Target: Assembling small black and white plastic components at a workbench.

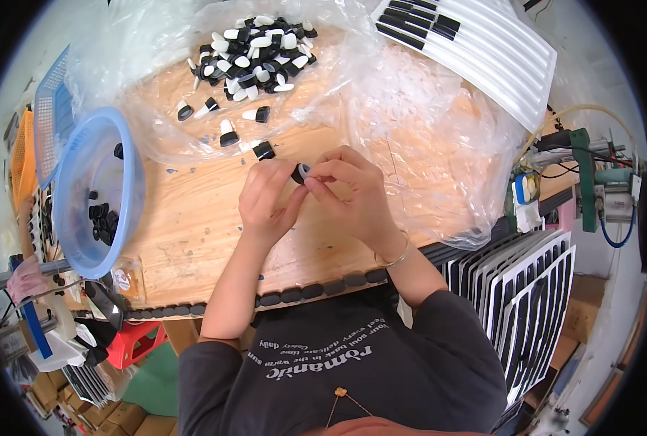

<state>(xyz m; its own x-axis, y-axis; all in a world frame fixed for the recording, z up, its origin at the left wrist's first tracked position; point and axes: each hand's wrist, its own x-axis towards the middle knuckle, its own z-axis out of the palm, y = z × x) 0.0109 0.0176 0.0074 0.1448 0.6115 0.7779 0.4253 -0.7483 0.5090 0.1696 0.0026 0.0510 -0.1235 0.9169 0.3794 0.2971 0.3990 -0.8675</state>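
Note:
Both hands meet over the wooden table around a small black cap-like piece with a grey inner rim. My left hand grips its left side between thumb and fingers. My right hand pinches the grey edge from the other side, fingers closed. Just beyond my left hand lies a black piece on its side. Farther off, a few black pieces with white oval tabs lie loose, one of them upright. A heap of such black-and-white pieces rests on clear plastic at the back.
A blue basin with several small black parts stands at the left. Crumpled clear plastic spreads over the right side. White trays with black strips lie at the far right; more trays stand upright beside a green-framed device.

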